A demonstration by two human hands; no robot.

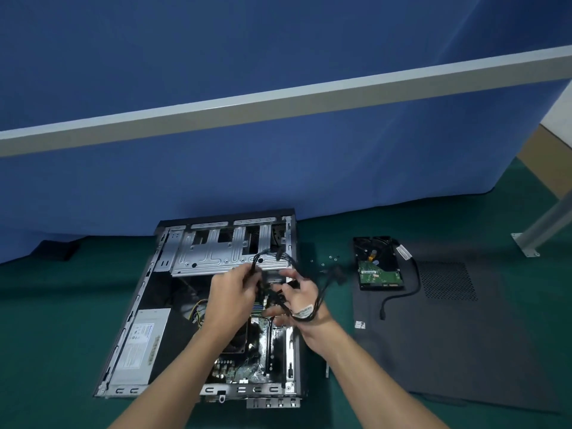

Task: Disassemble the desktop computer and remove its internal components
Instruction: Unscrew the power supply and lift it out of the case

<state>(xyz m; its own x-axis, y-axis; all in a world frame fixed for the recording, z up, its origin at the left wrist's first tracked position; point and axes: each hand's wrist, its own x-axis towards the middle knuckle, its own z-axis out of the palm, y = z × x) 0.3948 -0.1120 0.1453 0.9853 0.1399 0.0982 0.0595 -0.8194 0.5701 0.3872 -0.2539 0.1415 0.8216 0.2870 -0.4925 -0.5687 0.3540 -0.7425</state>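
An open desktop computer case [148, 292] lies on its side on the green floor, showing a metal drive cage [216, 252], a silver power supply [139, 342] and the motherboard [244, 366]. Both hands hover over the middle of the case with a bundle of black cables [272, 258] between them. My left hand [230, 292] grips the cables near the drive cage. My right hand [301, 300] holds a loop of the same cables, which wraps round its outer side with a white label on it.
A removed hard drive [379, 264] lies circuit-side up on the black side panel [458, 335] to the right, with a loose black cable [402, 292] beside it. Small screws [332, 258] lie between case and drive. A blue partition [278, 168] stands just behind the case.
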